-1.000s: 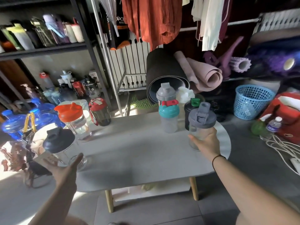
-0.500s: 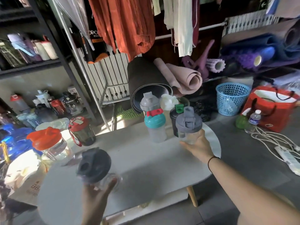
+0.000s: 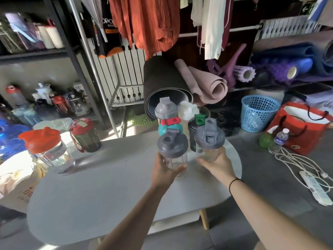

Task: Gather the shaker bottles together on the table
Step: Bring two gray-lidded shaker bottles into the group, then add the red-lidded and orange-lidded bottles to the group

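The left hand (image 3: 166, 169) is wrapped around a clear shaker bottle with a dark grey lid (image 3: 172, 153), and the right hand (image 3: 217, 164) grips a matching grey-lidded shaker bottle (image 3: 209, 139) just beside it, both near the table's (image 3: 108, 192) far right corner, in front of the teal-lidded shaker (image 3: 170, 128) and other bottles clustered there.

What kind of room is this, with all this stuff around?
Probably a home storage or workout corner: rolled exercise mats and foam rollers at the back, clothes on a rail, and a shelf of bottles beside the low table.
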A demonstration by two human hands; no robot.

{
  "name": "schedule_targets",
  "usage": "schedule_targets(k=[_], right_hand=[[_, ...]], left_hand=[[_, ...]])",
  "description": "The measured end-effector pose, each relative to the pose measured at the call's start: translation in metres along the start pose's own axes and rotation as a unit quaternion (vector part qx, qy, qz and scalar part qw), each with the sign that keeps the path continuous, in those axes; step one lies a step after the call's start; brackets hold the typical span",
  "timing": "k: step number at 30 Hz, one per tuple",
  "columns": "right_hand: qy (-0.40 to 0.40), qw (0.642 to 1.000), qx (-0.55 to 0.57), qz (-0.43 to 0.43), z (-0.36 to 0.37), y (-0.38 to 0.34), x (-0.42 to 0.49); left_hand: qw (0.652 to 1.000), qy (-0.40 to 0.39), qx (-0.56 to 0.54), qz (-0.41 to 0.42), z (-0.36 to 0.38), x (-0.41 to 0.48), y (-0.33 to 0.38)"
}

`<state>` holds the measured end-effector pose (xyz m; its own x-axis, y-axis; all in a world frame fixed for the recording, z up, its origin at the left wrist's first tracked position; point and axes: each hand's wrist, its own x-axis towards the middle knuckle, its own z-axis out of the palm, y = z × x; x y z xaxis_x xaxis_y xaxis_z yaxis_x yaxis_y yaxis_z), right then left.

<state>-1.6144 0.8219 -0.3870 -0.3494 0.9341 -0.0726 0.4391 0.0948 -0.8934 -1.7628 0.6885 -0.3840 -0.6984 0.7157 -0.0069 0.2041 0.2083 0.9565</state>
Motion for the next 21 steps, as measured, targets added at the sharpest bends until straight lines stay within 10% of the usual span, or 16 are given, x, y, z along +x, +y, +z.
schedule_targets(k=[14,21], right_hand=[[0.008,0.999,0.036,0.013,0.010,0.030,-0.013],[0.006,1.000,0.020,0.017,0.011,0.037,-0.008]], left_hand=[[0.997,-0.073,-0.010,0.026,-0.018,-0.026,-0.017],[0.952,0.213,0.134,0.174,-0.151,0.007,-0.006]])
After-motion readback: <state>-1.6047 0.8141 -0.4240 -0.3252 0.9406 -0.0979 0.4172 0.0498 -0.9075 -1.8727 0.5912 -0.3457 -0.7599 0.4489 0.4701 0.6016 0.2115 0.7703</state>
